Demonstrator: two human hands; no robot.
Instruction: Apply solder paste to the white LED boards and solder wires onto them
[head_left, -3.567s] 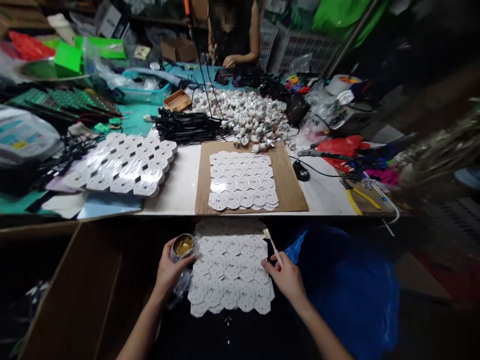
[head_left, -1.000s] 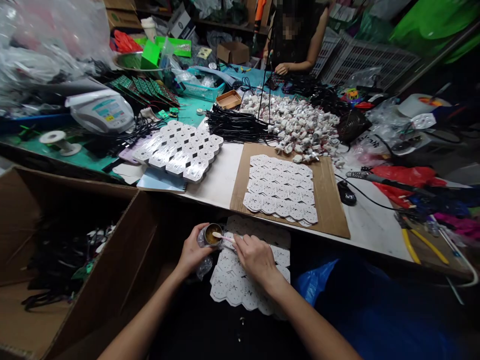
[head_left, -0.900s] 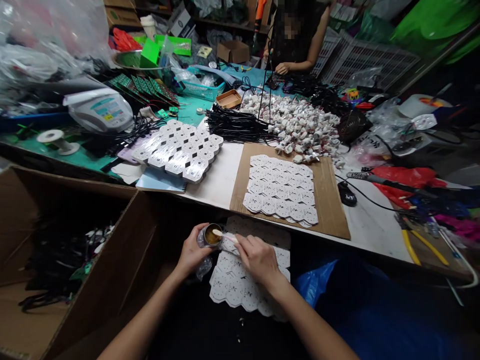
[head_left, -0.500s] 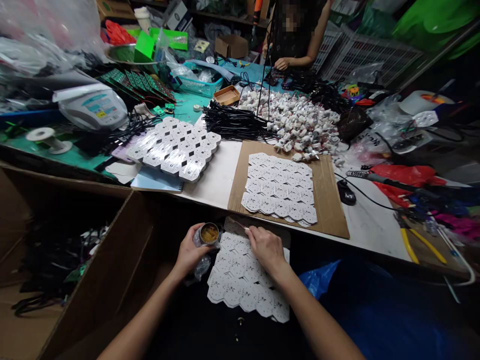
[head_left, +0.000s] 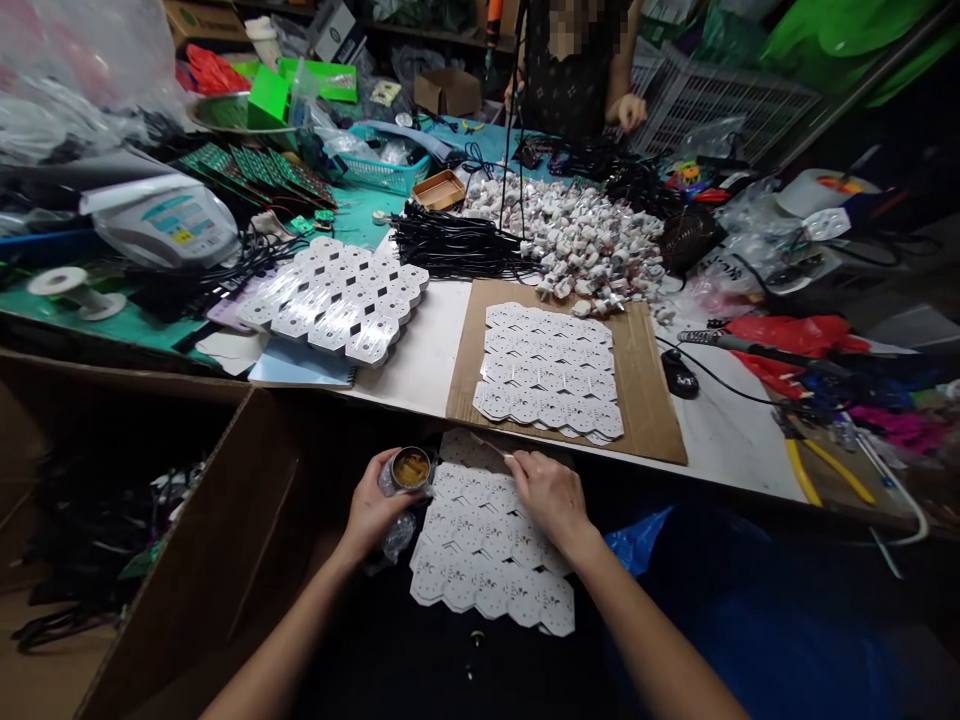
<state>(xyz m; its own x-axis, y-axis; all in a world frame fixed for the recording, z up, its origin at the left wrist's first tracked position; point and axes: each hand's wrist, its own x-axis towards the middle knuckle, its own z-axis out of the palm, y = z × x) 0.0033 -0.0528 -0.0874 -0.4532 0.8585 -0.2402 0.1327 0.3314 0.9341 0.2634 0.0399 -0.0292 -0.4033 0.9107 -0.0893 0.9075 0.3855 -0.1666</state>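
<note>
My left hand (head_left: pixel 375 508) is wrapped round a small open tin of amber paste (head_left: pixel 411 468), with crumpled clear plastic about its side. The tin is beside the upper left edge of a stack of white perforated circuit board panels (head_left: pixel 491 540), which lies low in front of me, below the table edge. Over the panels' upper right part, my right hand (head_left: pixel 551 495) pinches a thin stick-like tool (head_left: pixel 491 446). Its tip points left over the top row; whether it touches the surface I cannot tell.
On the table, more white panels (head_left: pixel 551 375) lie on cardboard (head_left: pixel 649 400), with another panel stack (head_left: pixel 337 300) to the left. Behind are black cables (head_left: pixel 454 245) and a heap of small white parts (head_left: pixel 592 240). A soldering iron (head_left: pixel 750 345) and yellow-handled pliers (head_left: pixel 829 465) lie right. A co-worker (head_left: pixel 574 70) is opposite.
My right hand has shifted slightly right along the panels' top row with the tool. My left hand still holds the tin. The co-worker's hand has lifted off the cables. The view has turned slightly.
</note>
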